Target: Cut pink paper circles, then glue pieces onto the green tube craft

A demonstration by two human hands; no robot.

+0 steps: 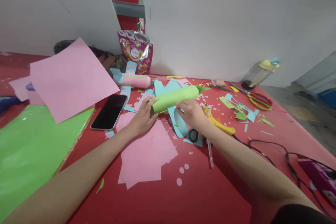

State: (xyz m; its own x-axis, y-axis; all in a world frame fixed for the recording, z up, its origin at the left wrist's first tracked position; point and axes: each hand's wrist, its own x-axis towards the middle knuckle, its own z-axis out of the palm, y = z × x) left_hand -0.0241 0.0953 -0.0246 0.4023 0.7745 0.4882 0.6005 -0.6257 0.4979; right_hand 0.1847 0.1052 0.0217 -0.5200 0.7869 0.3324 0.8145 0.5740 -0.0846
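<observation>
A light green paper roll (175,98) lies on the red table (210,189), angled up to the right. My left hand (143,116) grips its near left end. My right hand (191,112) presses on the roll's middle from the front. Blue paper pieces (178,123) lie under the roll. A pink paper roll with blue and green trim (133,81) rests behind it. A yellow glue gun (219,123) lies just right of my right hand, with its black cord (265,152) trailing to the right.
A black phone (109,112) lies left of my left hand. Pink sheets (69,78) and a green sheet (28,150) cover the left side. Scissors with red and yellow handles (258,100), a bottle (258,73), a snack bag (135,51) and paper scraps sit along the back and right.
</observation>
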